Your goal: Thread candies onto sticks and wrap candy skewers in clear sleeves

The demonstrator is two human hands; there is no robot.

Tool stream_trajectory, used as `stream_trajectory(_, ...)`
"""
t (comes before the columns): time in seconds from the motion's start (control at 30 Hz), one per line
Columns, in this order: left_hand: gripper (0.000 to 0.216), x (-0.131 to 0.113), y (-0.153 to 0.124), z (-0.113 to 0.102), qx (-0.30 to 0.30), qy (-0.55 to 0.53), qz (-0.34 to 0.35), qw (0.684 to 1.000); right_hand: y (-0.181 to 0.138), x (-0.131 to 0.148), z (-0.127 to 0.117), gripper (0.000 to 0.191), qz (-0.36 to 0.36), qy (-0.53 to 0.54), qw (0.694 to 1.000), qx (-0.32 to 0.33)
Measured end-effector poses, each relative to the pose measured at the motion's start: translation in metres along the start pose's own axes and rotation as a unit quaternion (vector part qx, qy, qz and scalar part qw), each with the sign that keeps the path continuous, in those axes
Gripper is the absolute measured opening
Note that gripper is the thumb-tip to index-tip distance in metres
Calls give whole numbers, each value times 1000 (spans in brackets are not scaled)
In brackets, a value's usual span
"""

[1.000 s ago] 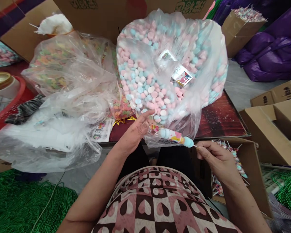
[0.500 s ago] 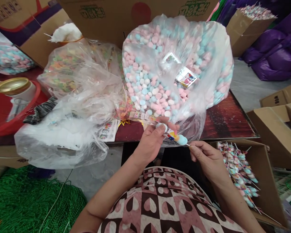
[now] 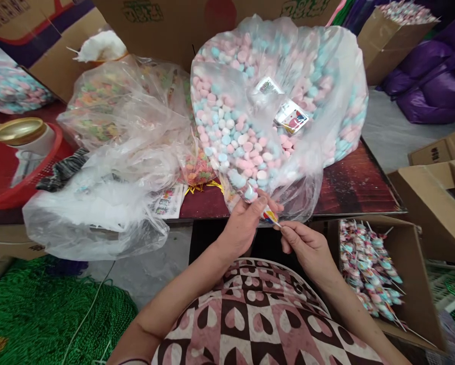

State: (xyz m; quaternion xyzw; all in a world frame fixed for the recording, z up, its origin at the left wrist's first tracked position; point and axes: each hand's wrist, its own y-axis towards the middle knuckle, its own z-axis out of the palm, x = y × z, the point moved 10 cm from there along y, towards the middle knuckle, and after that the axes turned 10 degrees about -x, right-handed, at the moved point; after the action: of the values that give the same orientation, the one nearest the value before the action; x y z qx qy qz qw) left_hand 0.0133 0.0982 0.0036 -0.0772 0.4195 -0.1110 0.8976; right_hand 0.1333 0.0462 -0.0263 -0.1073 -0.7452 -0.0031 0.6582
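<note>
Right hand has moved in toward the left hand

Less of the candy stick shows between them than half a second ago. It is near the middle of the front edge of the worktop, just in front of the big bag of sweets. Left thumb and fingers close around its printed wrapper; right thumb and forefinger pinch the thin end. Its long axis slants, sweets pointing far left, thin end near right. Seating it in the wrapper seems the step in hand, which likely calls for steady pressure along that axis.
</note>
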Motion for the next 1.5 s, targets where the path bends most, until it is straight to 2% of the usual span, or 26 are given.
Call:
stream_trajectory(0.1,30,10,-3,-1,7,20,-36,999,-1,5,10,30,0,-1,1000,13)
stream_trajectory(0.23,49,1,-3,-6,16,2,-35,999,-2,4,14,30,9,10,1000,15)
stream_trajectory(0.4,34,6,-3,-6,40,40,-39,998,-6,1,23,32,25,11,998,49)
stream_trajectory(0.6,30,2,-3,-3,66,119,10,991,2,3,15,28,11,73,997,15)
stream_trajectory(0.77,37,-2,1,-8,43,240,39,969,4,3,16,25,5,88,996,24)
stream_trajectory(0.87,39,-4,1,-10,34,315,55,947,4,8,10,21,-16,66,998,-9)
stream_trajectory(1.0,34,-1,-2,-10,39,382,68,921,3,23,5,37,-60,-3,997,-42)
stream_trajectory(1.07,34,3,-4,-9,48,393,71,916,2,30,11,33,-81,-26,996,-29)
stream_trajectory(1.17,36,12,-5,-8,62,381,51,921,1,37,20,27,-105,-38,994,-13)
stream_trajectory(1.3,39,9,-3,-16,38,336,28,941,2,35,13,27,-104,-27,993,-57)
stream_trajectory(1.43,41,-2,0,-14,16,164,10,986,1,29,12,31,-91,-21,994,-65)
stream_trajectory(1.5,45,0,1,-10,16,85,-21,996,0,26,14,31,-87,-23,994,-59)
